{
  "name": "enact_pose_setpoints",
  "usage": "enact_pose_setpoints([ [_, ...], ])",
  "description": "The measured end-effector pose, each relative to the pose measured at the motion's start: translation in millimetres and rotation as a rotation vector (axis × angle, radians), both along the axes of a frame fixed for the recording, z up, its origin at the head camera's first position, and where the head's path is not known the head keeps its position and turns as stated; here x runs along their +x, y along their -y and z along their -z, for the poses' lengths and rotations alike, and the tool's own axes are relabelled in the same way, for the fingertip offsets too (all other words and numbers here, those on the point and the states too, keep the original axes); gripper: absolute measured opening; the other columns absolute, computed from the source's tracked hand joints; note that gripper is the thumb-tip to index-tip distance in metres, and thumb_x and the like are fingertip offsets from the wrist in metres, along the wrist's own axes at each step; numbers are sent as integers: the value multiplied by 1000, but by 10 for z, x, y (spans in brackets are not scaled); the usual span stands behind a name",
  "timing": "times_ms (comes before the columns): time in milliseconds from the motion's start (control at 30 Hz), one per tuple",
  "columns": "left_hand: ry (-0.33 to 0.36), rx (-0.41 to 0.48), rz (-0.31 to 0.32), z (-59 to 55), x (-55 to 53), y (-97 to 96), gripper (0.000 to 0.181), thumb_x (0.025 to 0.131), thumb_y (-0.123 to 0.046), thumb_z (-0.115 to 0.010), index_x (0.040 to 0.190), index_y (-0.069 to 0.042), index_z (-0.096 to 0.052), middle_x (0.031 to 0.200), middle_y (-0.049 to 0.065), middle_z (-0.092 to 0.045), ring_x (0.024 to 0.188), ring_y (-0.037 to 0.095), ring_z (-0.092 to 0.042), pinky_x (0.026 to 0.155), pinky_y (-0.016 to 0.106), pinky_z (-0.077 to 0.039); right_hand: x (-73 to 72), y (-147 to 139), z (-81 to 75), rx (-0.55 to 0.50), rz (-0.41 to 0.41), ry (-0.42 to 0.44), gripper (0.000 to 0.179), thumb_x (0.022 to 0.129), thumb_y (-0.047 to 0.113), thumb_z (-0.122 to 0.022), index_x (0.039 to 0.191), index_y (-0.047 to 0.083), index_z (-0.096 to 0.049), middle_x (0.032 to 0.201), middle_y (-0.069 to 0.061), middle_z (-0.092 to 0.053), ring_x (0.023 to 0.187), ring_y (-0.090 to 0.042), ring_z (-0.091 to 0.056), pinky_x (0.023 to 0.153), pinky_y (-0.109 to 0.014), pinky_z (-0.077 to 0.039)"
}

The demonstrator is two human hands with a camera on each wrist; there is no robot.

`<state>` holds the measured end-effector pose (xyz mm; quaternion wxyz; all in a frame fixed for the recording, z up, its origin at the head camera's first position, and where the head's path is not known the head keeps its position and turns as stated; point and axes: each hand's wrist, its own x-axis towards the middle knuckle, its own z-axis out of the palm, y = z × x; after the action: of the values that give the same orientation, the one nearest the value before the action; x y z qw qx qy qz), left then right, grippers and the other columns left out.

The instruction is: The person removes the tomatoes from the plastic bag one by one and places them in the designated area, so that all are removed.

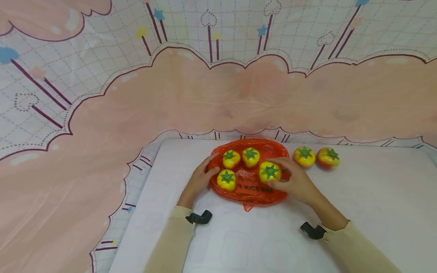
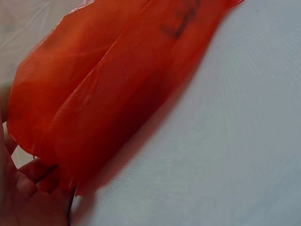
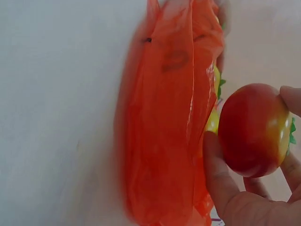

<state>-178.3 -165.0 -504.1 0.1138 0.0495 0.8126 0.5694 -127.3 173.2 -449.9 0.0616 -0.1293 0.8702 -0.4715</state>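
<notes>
A red plastic bag [image 1: 250, 197] with dark print lies spread open on the table, its sides standing up as a rim. Inside it sit three yellow-and-red artificial fruits [image 1: 227, 180] with green star-shaped leaf caps. My right hand [image 1: 297, 182] grips another such fruit [image 3: 254, 129] between thumb and fingers, over the bag's right side. From the right wrist, its glossy red underside shows beside the bag's wall. My left hand [image 1: 199, 180] holds the bag's left rim, with the thumb at the edge; the bag partly hides its fingers in the left wrist view.
Two more fruits [image 1: 304, 157] of the same kind stand side by side on the white table [image 1: 375, 197], right of the bag. A patterned pink-and-white cloth [image 1: 239, 98] hangs behind the table's far edge. Black bands [image 1: 199, 217] circle both wrists.
</notes>
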Motion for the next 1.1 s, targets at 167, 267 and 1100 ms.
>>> enact_pose_setpoints([
  [167, 8, -11, -5, -18, 10, -9, 52, 101, -38, -60, 151, -43, -46, 165, -2, -36, 154, 29, -31, 122, 56, -33, 11, -41, -12, -8, 17, 18, 60, 87, 27, -81, 142, 25, -57, 147, -6, -52, 135, -34, -49, 111, -62, -44],
  [267, 11, -13, -8, -15, 3, -11, 51, 101, -38, -61, 150, -46, -46, 165, -4, -36, 153, 28, -32, 122, 56, -33, 13, -63, -15, -18, 23, 36, 59, 88, 29, -79, 143, 25, -56, 148, -7, -51, 136, -36, -48, 111, -64, -43],
  [1100, 3, -31, -6, 16, -2, -1, 52, 101, -40, -60, 150, -45, -46, 165, -3, -36, 154, 28, -31, 123, 57, -31, 71, -493, -99, -23, 113, 14, 61, 90, 27, -79, 146, 20, -55, 155, -11, -45, 138, -40, -45, 105, -65, -48],
])
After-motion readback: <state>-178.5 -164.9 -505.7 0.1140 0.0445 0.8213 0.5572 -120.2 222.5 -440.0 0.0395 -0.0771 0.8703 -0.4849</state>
